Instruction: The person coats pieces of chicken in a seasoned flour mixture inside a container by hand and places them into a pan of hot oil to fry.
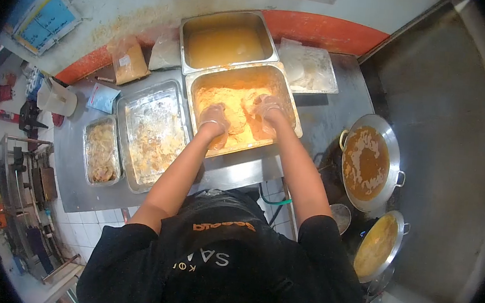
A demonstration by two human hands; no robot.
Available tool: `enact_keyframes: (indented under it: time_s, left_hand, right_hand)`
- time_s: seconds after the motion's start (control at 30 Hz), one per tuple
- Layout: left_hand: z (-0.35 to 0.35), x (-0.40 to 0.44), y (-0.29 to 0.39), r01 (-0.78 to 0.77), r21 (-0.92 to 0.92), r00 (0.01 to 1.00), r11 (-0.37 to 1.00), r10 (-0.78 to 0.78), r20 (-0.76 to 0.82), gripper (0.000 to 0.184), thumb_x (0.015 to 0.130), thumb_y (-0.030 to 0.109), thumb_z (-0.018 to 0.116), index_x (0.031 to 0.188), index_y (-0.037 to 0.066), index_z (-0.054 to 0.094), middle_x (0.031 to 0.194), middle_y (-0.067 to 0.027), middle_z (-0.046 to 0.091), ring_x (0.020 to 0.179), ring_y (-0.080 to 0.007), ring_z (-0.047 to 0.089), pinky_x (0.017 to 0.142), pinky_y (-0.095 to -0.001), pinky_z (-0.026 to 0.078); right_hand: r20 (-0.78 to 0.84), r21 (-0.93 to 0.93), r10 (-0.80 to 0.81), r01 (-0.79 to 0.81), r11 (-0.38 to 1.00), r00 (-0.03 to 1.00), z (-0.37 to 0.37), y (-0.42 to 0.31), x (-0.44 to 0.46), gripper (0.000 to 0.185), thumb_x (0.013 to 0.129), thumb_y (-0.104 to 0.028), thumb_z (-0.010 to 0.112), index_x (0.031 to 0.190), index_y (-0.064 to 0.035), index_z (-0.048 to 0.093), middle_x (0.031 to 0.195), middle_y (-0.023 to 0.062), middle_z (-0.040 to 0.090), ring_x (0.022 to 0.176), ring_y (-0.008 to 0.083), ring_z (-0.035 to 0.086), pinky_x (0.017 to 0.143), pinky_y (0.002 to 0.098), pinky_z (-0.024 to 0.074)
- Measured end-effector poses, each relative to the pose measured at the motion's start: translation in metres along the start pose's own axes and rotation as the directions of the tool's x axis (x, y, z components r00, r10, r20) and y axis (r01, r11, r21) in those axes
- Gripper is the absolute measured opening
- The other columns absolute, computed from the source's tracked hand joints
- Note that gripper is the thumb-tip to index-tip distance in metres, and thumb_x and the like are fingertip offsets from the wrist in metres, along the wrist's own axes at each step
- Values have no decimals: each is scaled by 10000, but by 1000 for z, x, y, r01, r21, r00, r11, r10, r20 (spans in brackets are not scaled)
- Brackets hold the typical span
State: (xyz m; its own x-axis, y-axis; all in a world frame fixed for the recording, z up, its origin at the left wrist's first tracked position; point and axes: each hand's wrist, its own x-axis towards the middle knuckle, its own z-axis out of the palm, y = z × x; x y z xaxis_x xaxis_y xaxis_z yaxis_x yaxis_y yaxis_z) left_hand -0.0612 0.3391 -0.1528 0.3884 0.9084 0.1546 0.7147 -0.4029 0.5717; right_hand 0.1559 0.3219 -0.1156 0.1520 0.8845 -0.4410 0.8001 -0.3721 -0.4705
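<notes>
Both hands wear clear plastic gloves and are inside a deep metal pan (292, 107) of orange-yellow breading flour (235, 102). My left hand (215, 117) is at the pan's left side, its fingers curled down into the flour. Toward the right side, my right hand (268, 106) also has its fingers bent into the flour. Clumpy, flour-coated lumps lie close to both hands. What the fingers close around is hidden by flour and gloves.
Behind stands a metal pan of yellowish liquid (226, 43). A messy clear tray (124, 103) and a smaller tray of food (102, 151) are on the left. A white-powdered tray (313, 71) is at right, near two oil-filled woks (366, 162) (377, 244).
</notes>
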Motion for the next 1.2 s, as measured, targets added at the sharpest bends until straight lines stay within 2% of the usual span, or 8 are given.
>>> enact_keyframes:
  time_s: [0.17,0.4,0.47,0.6,0.8,0.93,1.0,1.2]
  left_hand:
    - [-17,3,12,130,252,743,959,-262,616,452,697,285,720,1075,39,678,1052,-231,667,992,-373,640,854,-391,514]
    - [-7,6,2,86,213,756,973,-203,622,469,692,267,729,1083,17,667,1073,-242,660,985,-367,646,824,-400,513]
    - [-6,2,-10,196,-107,869,975,-122,480,443,707,202,708,1098,3,646,1077,-245,654,995,-368,637,846,-395,498]
    - [-12,4,-3,276,-53,851,960,-218,477,423,733,220,733,1082,4,630,1121,-245,634,1076,-369,606,897,-395,481]
    - [5,14,-3,282,-53,853,958,-225,471,476,741,317,744,1078,-2,635,1129,-240,634,1082,-365,601,899,-397,482]
    - [-3,25,15,282,-28,813,959,-223,537,556,731,378,743,1127,5,632,1153,-239,628,1075,-366,604,907,-412,478]
    - [9,24,10,241,-17,821,970,-194,537,577,726,391,744,1142,8,631,1157,-236,629,1071,-364,607,907,-416,478]
    - [27,22,22,229,42,859,973,-222,461,571,724,374,744,1136,-5,631,1156,-251,625,1077,-360,609,910,-419,474]
  right_hand:
    - [-304,-54,55,-75,996,951,27,-20,2,641,714,-416,741,1211,-40,588,1132,180,656,1072,344,614,917,427,480]
    - [-242,-101,44,-70,992,969,43,24,57,403,783,-257,683,1098,-11,630,1058,177,676,983,315,648,819,404,515]
    - [-73,543,-24,60,837,997,40,55,54,362,768,-246,662,1032,3,670,1084,217,662,1002,360,631,845,421,504]
    - [58,515,-118,71,854,991,26,46,18,374,729,-215,647,1041,-10,669,1074,223,658,1010,357,625,840,416,503]
    - [118,-386,-7,52,921,993,28,-6,21,461,691,-302,740,1106,-105,693,1184,158,647,1062,308,637,884,397,513]
    - [-132,-264,159,-190,946,978,40,13,17,424,664,-317,768,1009,-75,724,1087,165,682,1046,300,647,883,395,516]
    - [171,-344,115,-50,938,979,31,13,1,401,656,-292,770,973,-51,727,1056,193,684,1035,301,653,874,385,523]
    - [230,-558,71,71,827,971,31,-8,-30,467,569,-235,852,976,-48,723,1125,164,671,1016,282,662,855,371,536]
